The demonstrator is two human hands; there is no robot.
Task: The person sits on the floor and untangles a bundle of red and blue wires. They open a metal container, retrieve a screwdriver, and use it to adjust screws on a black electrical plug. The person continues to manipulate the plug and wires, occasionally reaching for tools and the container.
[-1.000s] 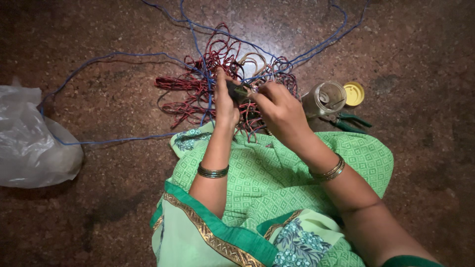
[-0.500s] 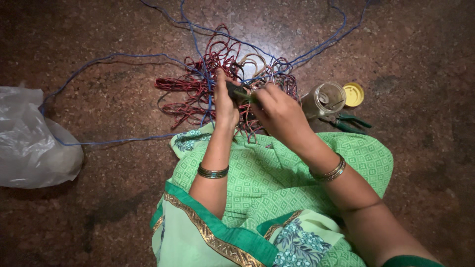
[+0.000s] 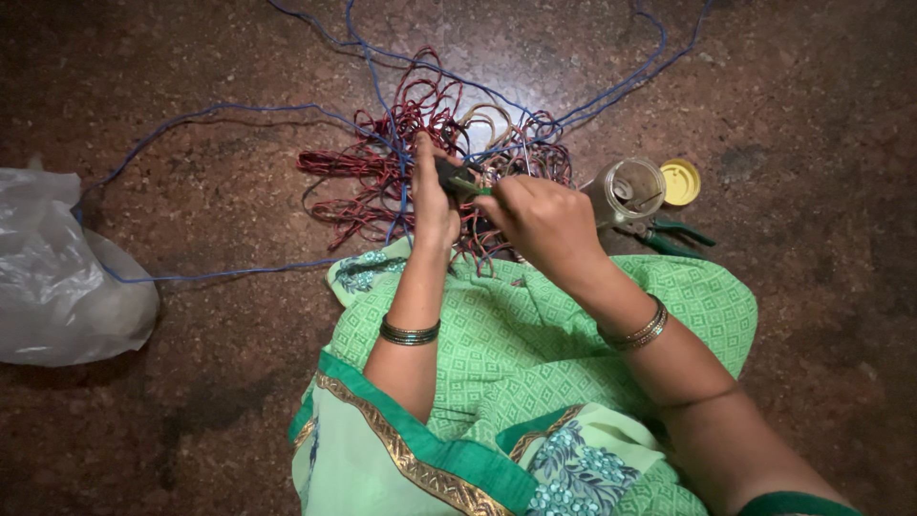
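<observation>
Seated on floor. Left hand (image 3: 435, 196) pinches wire from tangled red and blue wire heap (image 3: 411, 153), steadying it; right hand (image 3: 540, 215) clenched on green-handled cutting tool (image 3: 460, 180) meeting it. Open glass jar (image 3: 626, 189) close by, within reach.

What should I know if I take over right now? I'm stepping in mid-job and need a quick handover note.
Left hand: gripping a dark tool over the wire tangle.
Right hand: closed around the tool's green end; what else it pinches is hidden.
Around: red and blue wires spread on the floor; open clear jar, yellow lid and green-handled pliers at right; plastic bag at far left.
Done: jar opened.
Left: the wires remain tangled.
</observation>
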